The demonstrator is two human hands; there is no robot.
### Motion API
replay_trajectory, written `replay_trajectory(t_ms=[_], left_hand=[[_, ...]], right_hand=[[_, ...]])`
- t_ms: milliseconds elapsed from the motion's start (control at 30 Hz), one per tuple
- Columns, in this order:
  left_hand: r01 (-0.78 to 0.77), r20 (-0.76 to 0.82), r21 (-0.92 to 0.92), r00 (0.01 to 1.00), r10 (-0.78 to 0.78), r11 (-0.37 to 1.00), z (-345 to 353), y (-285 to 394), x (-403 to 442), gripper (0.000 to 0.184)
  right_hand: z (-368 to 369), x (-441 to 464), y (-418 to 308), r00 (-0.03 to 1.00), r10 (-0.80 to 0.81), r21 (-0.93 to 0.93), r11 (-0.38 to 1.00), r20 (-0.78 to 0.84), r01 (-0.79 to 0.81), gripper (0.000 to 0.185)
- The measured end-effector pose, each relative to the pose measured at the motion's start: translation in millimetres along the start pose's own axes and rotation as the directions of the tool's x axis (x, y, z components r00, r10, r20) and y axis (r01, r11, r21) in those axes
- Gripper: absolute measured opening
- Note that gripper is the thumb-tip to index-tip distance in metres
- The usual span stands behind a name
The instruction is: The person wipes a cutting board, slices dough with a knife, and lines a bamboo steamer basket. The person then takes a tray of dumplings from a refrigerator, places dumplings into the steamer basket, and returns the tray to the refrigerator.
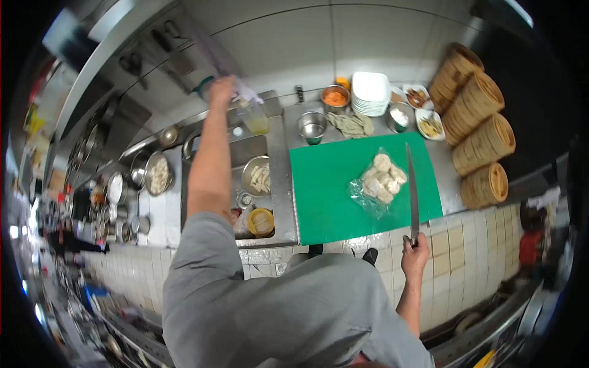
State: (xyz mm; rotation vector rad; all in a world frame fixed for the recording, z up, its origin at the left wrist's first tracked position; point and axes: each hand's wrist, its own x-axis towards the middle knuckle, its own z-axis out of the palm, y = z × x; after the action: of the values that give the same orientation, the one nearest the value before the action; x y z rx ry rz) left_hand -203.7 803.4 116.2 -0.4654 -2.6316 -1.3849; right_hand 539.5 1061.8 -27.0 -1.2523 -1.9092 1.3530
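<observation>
My right hand (415, 254) is wrapped round the handle of a long knife (413, 196), whose blade lies over the right part of a green cutting board (325, 208). Left of the blade, a clear plastic bag of white round pieces (383, 179) rests on the board. My left hand (221, 90) reaches to the wall behind the sink, its fingers closed at a green thing (203, 89) that I cannot make out well. Close below that hand stands a bottle of yellowish liquid (253, 118), near a hanging pale purple cloth (216, 55).
Bamboo steamers (481, 135) stand in stacks at the right. White plates (370, 92), a metal pot (312, 127) and a cloth (351, 124) sit behind the board. The sink (245, 147) holds a bowl (257, 175) and a yellow container (261, 222). A person (70, 241) is far left.
</observation>
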Motion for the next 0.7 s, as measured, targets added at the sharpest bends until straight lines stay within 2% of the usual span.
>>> replay_trajectory(t_ms=[33, 67, 133, 167, 200, 233, 267, 300, 333, 367, 400, 433, 467, 533, 667, 700], left_hand=[[0.17, 0.07, -0.13, 0.984, -0.162, 0.977, 4, 0, 24, 0.036], [0.166, 0.096, -0.138, 0.983, -0.153, 0.976, 12, 14, 23, 0.036], [-0.055, 0.001, -0.402, 0.998, 0.06, 0.914, 7, 60, -13, 0.038], [0.057, 0.036, -0.464, 0.998, -0.045, 0.884, 6, 78, -33, 0.042], [0.054, 0.046, -0.47, 0.998, -0.037, 0.881, 10, 68, -37, 0.042], [0.06, 0.092, -0.704, 0.996, 0.007, 0.708, 19, 56, -41, 0.043], [0.081, 0.121, -0.876, 0.991, 0.056, 0.476, 21, 45, -46, 0.044], [0.079, 0.118, -0.877, 0.991, 0.055, 0.475, 15, 43, -61, 0.044], [0.192, 0.222, -0.952, 0.969, 0.111, 0.237, 7, 41, -76, 0.044], [0.301, 0.294, -0.954, 0.936, 0.195, -0.005, -1, 44, -84, 0.045], [0.29, 0.298, -0.953, 0.95, 0.093, 0.092, 5, 32, -82, 0.047], [0.315, 0.314, -0.949, 0.948, -0.054, 0.022, -3, 52, -101, 0.052], [0.386, 0.382, -0.918, 0.922, 0.058, -0.094, -16, 62, -112, 0.055], [0.449, 0.424, -0.889, 0.881, 0.21, -0.092, -18, 56, -109, 0.052], [0.453, 0.42, -0.887, 0.87, 0.259, -0.086, -27, 55, -118, 0.047], [0.487, 0.436, -0.872, 0.812, 0.387, -0.04, -20, 34, -112, 0.046]], right_hand=[[6, -13, -18, 0.999, -0.031, -0.046, 0.998, -0.025, 0.03, 0.032], [10, -23, -35, 0.997, -0.07, -0.095, 0.993, -0.037, 0.066, 0.032], [17, -35, -38, 0.997, -0.046, -0.148, 0.988, -0.056, 0.038, 0.032], [20, -38, -40, 0.998, -0.032, -0.185, 0.983, -0.06, 0.02, 0.033], [23, -40, -42, 0.997, -0.029, -0.186, 0.982, -0.075, 0.015, 0.033], [23, -42, -44, 0.997, -0.022, -0.221, 0.975, -0.077, 0.004, 0.032], [22, -43, -45, 0.997, -0.016, -0.257, 0.966, -0.074, -0.004, 0.032], [20, -43, -45, 0.997, -0.019, -0.259, 0.966, -0.073, -0.001, 0.032], [22, -40, -45, 0.998, -0.028, -0.203, 0.979, -0.051, 0.017, 0.031], [31, -33, -50, 0.999, -0.046, -0.142, 0.989, -0.023, 0.042, 0.03], [43, -26, -66, 0.998, -0.067, -0.133, 0.989, -0.001, 0.066, 0.03], [52, -20, -90, 0.989, -0.145, -0.101, 0.984, 0.028, 0.147, 0.027], [62, -13, -112, 0.974, -0.222, -0.07, 0.972, 0.05, 0.226, 0.024], [92, 6, -163, 0.923, -0.352, -0.061, 0.929, 0.156, 0.365, 0.017], [163, 32, -298, 0.73, -0.609, -0.074, 0.75, 0.31, 0.657, 0.021], [183, 38, -326, 0.681, -0.663, -0.049, 0.704, 0.311, 0.708, 0.023]])
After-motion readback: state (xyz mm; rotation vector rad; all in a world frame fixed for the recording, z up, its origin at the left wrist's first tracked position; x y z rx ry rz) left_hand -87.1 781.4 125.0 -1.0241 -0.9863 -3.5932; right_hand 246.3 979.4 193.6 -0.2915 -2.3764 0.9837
